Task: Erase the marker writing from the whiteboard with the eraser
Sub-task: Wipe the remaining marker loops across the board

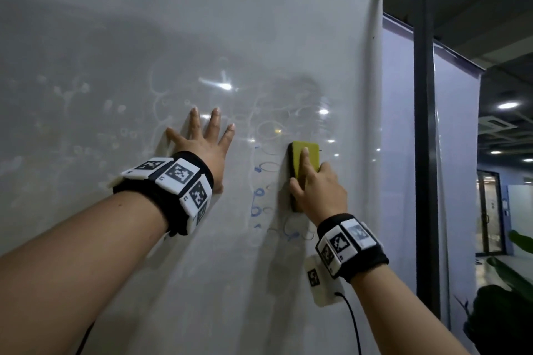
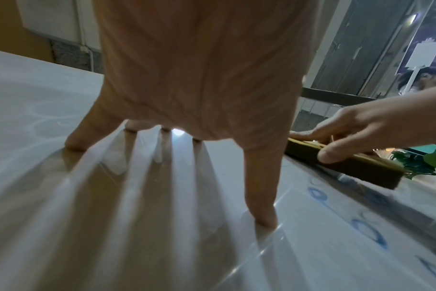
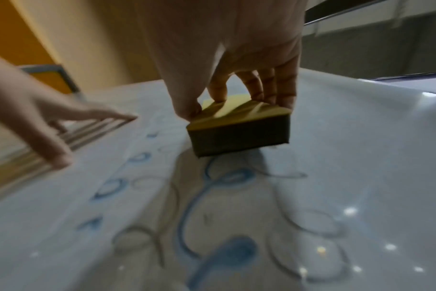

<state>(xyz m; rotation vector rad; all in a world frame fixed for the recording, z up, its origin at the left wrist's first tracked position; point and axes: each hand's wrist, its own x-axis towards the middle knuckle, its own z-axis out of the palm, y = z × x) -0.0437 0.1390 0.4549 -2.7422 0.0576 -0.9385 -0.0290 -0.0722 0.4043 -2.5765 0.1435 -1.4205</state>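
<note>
1. Yellow eraser (image 1: 304,173), right of centre in the head view, pressed flat against the whiteboard (image 1: 173,37).
2. Pinched along its long sides by the right hand (image 1: 320,190), forefinger laid down its back.
3. Probably light, with a soft dark pad underneath; best held by the sides.
4. Blue marker loops (image 1: 258,196) remaining just left of and below it.
5. Left hand (image 1: 202,147) spread flat on the board, holding nothing, centre frame.
</note>
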